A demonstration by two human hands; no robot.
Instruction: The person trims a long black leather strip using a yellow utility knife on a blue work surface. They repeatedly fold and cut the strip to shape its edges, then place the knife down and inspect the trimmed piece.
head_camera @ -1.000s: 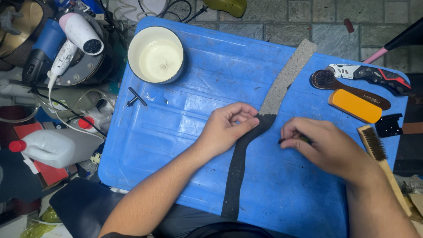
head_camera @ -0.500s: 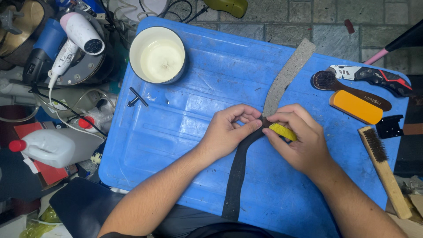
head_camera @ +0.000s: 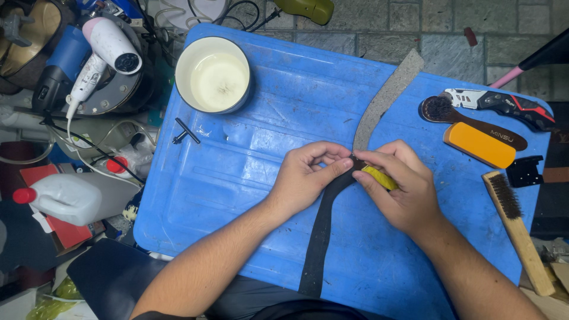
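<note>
So both hands are meeting at the middle of a long curved strip [head_camera: 332, 207] lying on a blue plastic board [head_camera: 249, 178] that works as the desk here. The strip is dark on the near half, which runs down toward the person's lap, and grey and rough-looking on the far half, which angles up to the right. The left hand [head_camera: 308, 178] has its fingers pinched on the strip right where the colour changes. The right hand [head_camera: 400, 186] is closed around a small yellow tool [head_camera: 379, 176], its tip touching that same spot; can't tell what kind of tool.

Around it: a white bowl [head_camera: 213, 74] at the far left of the board, and on the right an orange block [head_camera: 479, 144], a folding utility knife [head_camera: 501, 104] and a wooden wire brush [head_camera: 515, 228]. A hair dryer [head_camera: 104, 50] sits off the board to the left.
</note>
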